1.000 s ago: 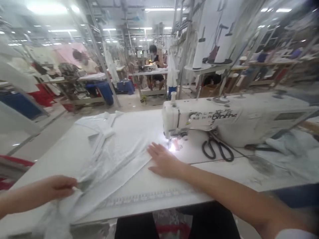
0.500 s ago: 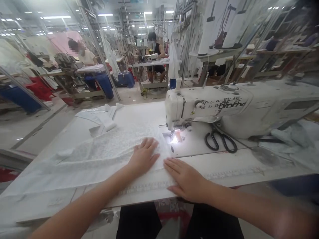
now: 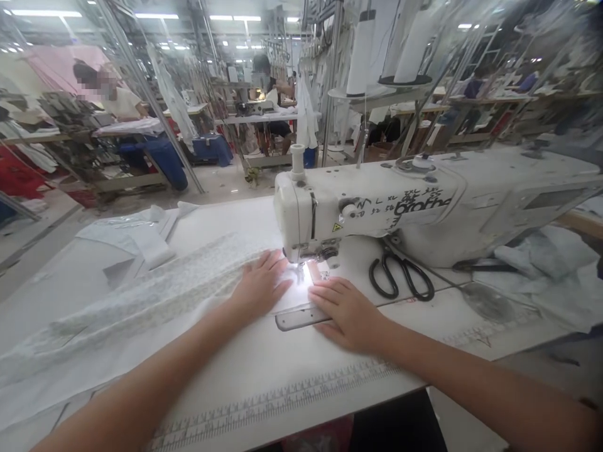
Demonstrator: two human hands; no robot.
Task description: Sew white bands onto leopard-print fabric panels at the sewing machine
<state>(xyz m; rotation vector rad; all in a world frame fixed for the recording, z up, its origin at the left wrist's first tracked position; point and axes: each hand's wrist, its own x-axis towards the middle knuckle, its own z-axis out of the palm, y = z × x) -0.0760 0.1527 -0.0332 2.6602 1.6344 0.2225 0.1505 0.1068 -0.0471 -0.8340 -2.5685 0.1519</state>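
A white patterned fabric (image 3: 188, 269) lies spread over the sewing table, its right end under the lit needle area of a white sewing machine (image 3: 301, 188). My left hand (image 3: 257, 287) rests flat on this fabric just left of the needle, fingers stretched out. My right hand (image 3: 351, 315) lies palm down at the front right of the needle, its fingers extended and their tips by the fabric's edge. Between the hands, a metal plate (image 3: 296, 319) shows on the table. Whether the right fingertips press cloth or bare table, I cannot tell.
Black-handled scissors (image 3: 407, 276) lie right of the needle. Crumpled pale cloth (image 3: 556, 270) sits at the far right, and white pieces (image 3: 141, 242) lie at the back left. A printed ruler (image 3: 264, 405) runs along the front edge. Thread cones (image 3: 362, 56) stand behind; other people work farther off.
Both hands have moved forward to the needle, and the fabric has slid with them so its end lies under it. The metal plate at the front has come into view. The camera view has shifted.
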